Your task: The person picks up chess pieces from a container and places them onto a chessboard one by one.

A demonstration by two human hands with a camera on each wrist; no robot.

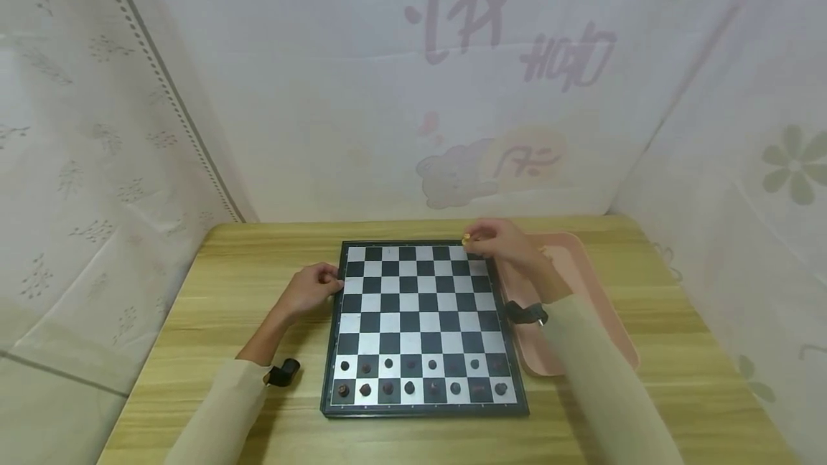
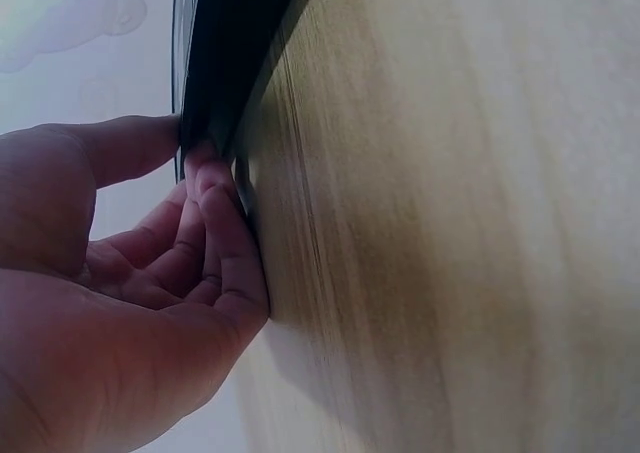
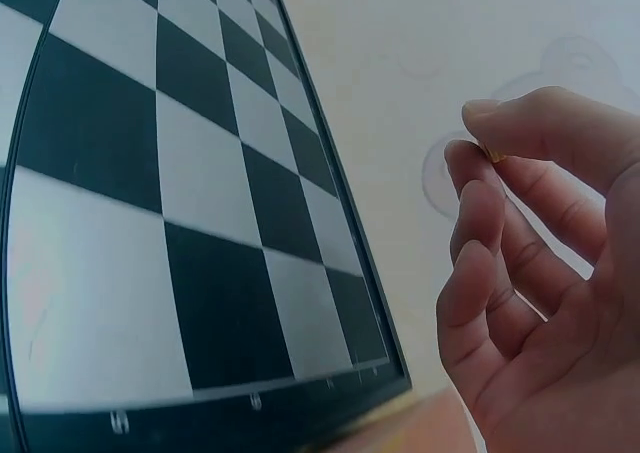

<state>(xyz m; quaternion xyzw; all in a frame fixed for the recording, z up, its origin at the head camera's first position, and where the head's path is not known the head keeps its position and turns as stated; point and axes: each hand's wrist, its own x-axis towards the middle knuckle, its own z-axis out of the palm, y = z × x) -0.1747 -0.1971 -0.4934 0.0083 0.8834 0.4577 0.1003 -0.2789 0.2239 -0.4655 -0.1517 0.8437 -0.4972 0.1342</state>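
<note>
Right hand (image 1: pixel 500 241) pinches small yellow piece (image 1: pixel 466 238) above far right corner of chessboard (image 1: pixel 420 321). Left hand (image 1: pixel 313 287) clasps board's left edge. Risks: thin fingertip grip may drop piece; dropped piece could roll toward pink tray (image 1: pixel 581 285).

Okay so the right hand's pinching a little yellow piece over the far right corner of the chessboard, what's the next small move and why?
Probably lower the right hand and set the yellow piece on a far-row corner square. The dark pieces already fill the two near rows, the far rows are bare, and the left hand grips the chessboard at its left edge.
</note>
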